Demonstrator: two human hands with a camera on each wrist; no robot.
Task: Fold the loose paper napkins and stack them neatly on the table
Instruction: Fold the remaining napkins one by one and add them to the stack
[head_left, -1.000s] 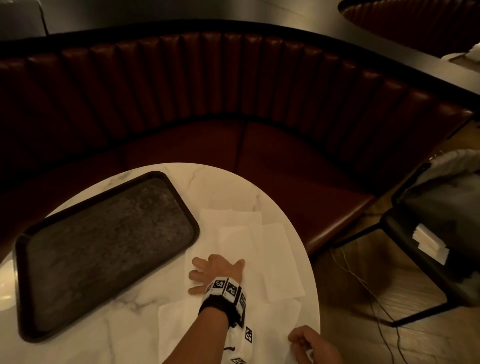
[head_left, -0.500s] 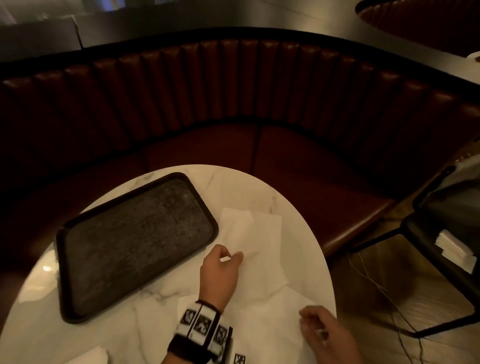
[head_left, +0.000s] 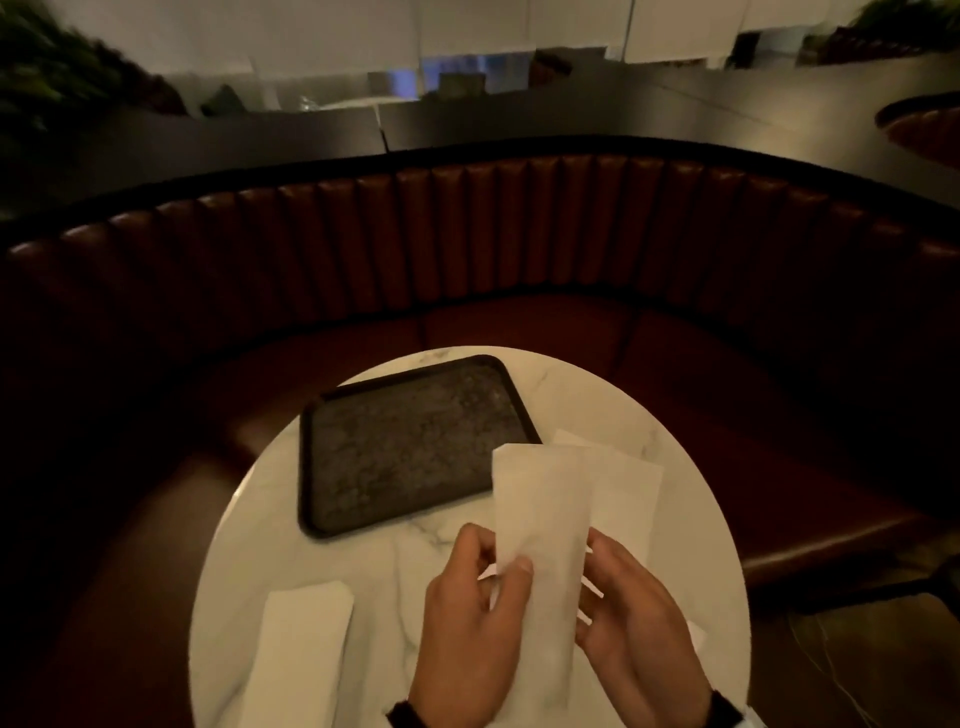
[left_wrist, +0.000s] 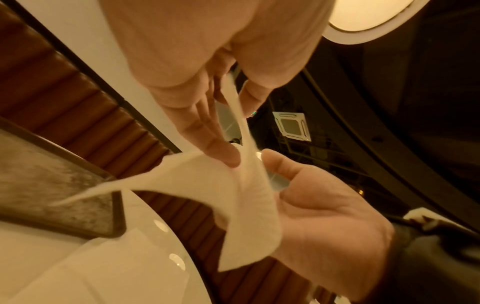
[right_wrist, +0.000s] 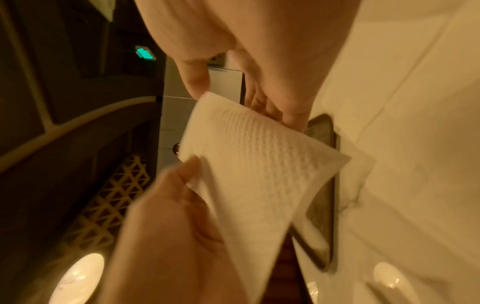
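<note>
I hold one white paper napkin up over the round marble table, folded into a long strip. My left hand pinches its left edge between thumb and fingers. My right hand grips the right edge, thumb in front and fingers behind the paper. The napkin hangs curved between both hands, and its embossed face fills the right wrist view. Loose napkins lie flat on the table's right side. A folded napkin lies at the near left.
A dark empty tray sits on the far left half of the table. A curved brown leather booth seat wraps around behind the table. The table's right edge drops to a wooden floor.
My left hand picked a napkin off the table and lifted it, and my right hand came up to take its other edge. The head view tilted upward.
</note>
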